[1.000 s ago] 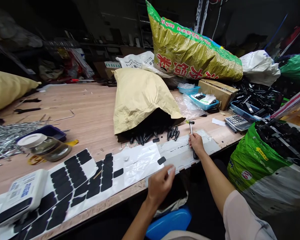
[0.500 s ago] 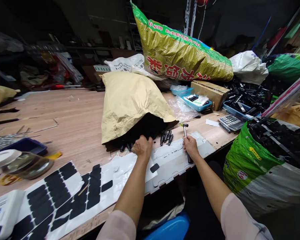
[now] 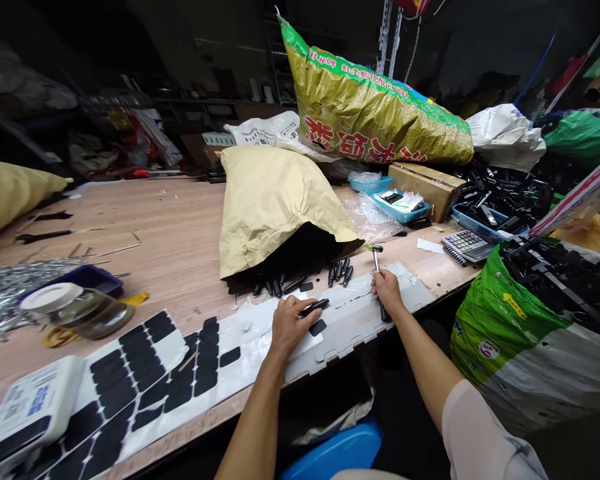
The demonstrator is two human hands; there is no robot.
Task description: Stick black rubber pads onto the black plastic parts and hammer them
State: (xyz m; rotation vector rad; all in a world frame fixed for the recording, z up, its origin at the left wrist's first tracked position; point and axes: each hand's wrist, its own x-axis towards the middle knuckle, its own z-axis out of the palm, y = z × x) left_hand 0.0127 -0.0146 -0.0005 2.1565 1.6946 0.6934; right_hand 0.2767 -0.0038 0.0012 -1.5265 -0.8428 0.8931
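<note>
My left hand (image 3: 291,321) is closed on a black cylindrical part (image 3: 314,307), which points to the right over a pale cardboard sheet (image 3: 345,327). Wrapped round the handle of a small hammer (image 3: 378,263), my right hand (image 3: 387,292) rests low by the sheet, the hammer's head up and away from me. Beyond my left hand, a tan paper sack (image 3: 275,200) lies with its dark mouth toward me. Several similar black parts (image 3: 275,287) spill at that mouth. Another small group of black parts (image 3: 340,271) lies between the sack and the hammer.
At left are sheets of black stickers (image 3: 130,373), a white-lidded jar (image 3: 80,310), metal rods (image 3: 10,287) and a white box (image 3: 35,400). Rightward stand a calculator (image 3: 467,245), blue baskets (image 3: 403,208) and a green-white sack of black parts (image 3: 510,340). A large gold-green sack (image 3: 375,107) lies behind.
My left hand has drawn back from the sack's mouth toward the cardboard and now holds a black part. My right hand keeps the hammer. The view has shifted slightly left.
</note>
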